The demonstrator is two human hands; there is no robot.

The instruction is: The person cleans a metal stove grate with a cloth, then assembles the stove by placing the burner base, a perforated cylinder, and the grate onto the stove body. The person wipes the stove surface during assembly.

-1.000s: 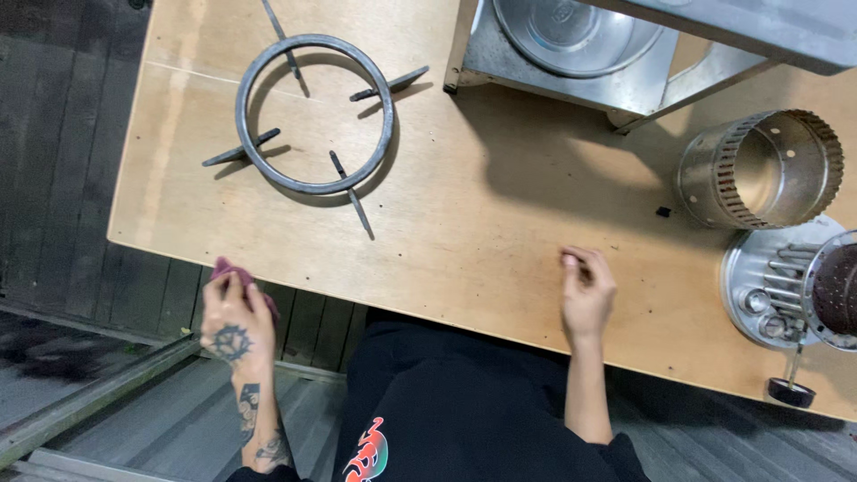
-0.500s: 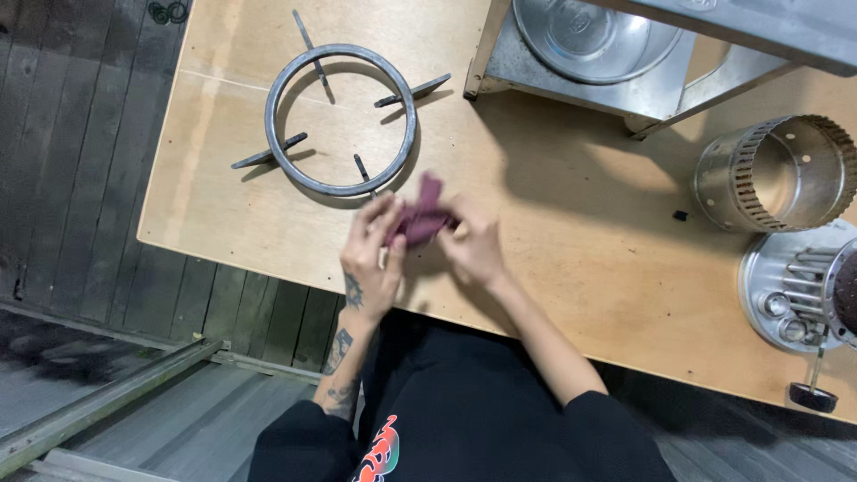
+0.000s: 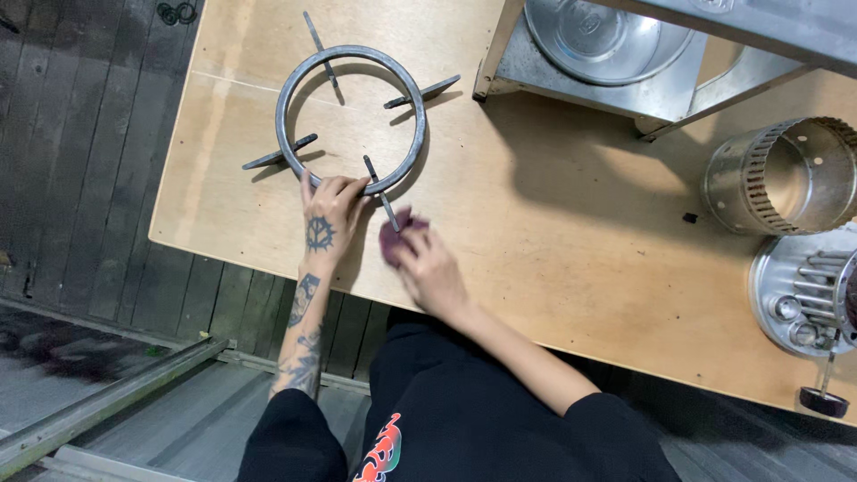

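Grey metal pan-support ring, four spokes, flat on bench; small purple pad against its near spoke.
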